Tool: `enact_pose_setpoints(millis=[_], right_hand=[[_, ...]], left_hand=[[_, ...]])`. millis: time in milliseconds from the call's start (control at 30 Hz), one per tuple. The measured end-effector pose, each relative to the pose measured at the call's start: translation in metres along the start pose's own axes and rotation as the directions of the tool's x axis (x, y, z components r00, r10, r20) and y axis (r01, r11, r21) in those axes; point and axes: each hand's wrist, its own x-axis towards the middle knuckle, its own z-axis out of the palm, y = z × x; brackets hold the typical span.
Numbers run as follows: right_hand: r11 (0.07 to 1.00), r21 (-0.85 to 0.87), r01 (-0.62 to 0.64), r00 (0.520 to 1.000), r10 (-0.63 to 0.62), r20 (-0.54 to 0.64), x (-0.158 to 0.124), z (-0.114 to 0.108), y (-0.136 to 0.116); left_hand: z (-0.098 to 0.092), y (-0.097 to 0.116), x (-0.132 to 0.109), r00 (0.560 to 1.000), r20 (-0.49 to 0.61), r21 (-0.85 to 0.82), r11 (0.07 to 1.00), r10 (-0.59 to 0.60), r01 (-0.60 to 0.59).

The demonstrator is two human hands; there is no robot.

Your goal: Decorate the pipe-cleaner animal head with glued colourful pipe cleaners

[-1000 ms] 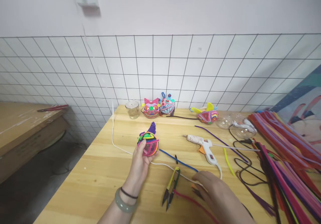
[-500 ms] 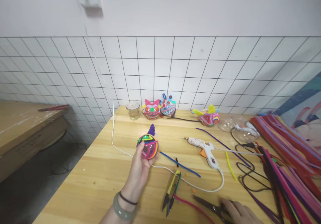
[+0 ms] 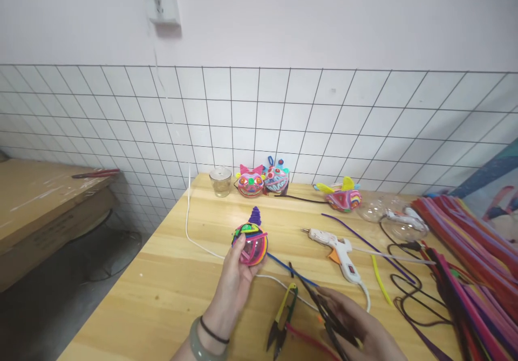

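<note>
The left hand (image 3: pixel 238 274) grips a ball (image 3: pixel 256 246), fingers partly hidden behind; the right hand (image 3: pixel 362 318) grasps blurred scissors (image 3: pixel 327 311). Table (image 3: pixel 141 301) room opens toward eight o'clock.

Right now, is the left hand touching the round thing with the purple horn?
Touching. The head view shows the left hand holding the round thing, thumb across its front.

Likely a craft workshop, pale wooden worktable (image 3: pixel 162 296) at six o'clock, brightly decorated ball (image 3: pixel 258 249) above it, glue gun (image 3: pixel 343 254) at four, fuzzy coloured strips (image 3: pixel 471 242) bundled between three and four, white-streaked second table (image 3: pixel 48 193) at nine
</note>
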Motion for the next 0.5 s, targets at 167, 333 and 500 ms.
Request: enact_pose_setpoints(millis=[167,333,500], right_hand=[[0.961,-0.251,0.119,0.991,-0.099,0.09,0.024,0.02,-0.022],[0.881,-0.447,0.152,0.983,-0.182,-0.026,0.04,0.04,-0.03],[0.806,-0.531,0.259,0.942,-0.333,-0.045,0.045,0.061,-0.031]], left_hand=[[0.002,-0.002,-0.001,1.0,0.005,-0.023,1.0,0.011,-0.011],[0.008,-0.002,-0.005,1.0,0.009,-0.052,0.998,0.029,-0.028],[0.011,-0.006,-0.009,0.996,0.055,-0.041,0.997,0.069,-0.067]])
